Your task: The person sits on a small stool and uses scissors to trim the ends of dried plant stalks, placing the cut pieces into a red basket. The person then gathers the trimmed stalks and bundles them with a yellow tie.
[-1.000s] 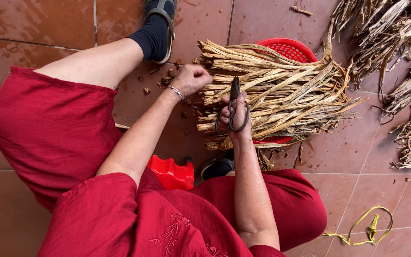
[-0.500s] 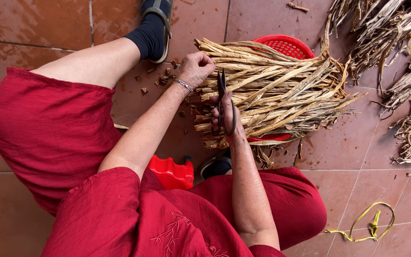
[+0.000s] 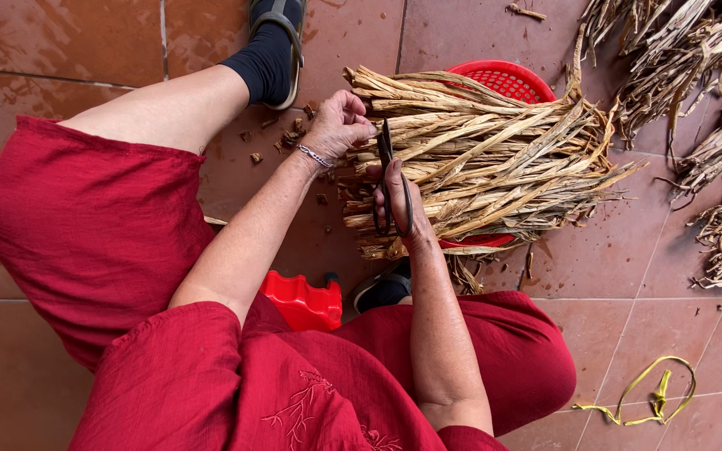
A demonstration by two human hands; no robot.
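Terracotta tile floor [image 3: 85, 50]. Left hand [image 3: 340, 125] pinches dried leaf bundle [image 3: 478, 167], steadying its ends at frame ctr; right hand [image 3: 399, 205] grips black scissors [image 3: 390, 179], blades w/ tips at those ends.

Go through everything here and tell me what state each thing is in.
Left hand: gripping the stalk ends.
Right hand: holding scissors.
Scissors: blades nearly closed, at the stalk ends.
Dried stalks: bundled, lying across the basket.
Red basket: mostly covered.
Yellow strap: loose on the floor.

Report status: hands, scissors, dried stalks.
Left hand grips stalk ends. Right hand holds black scissors, blades at the dried stalk bundle lying over red basket. Nothing blocking the cut.
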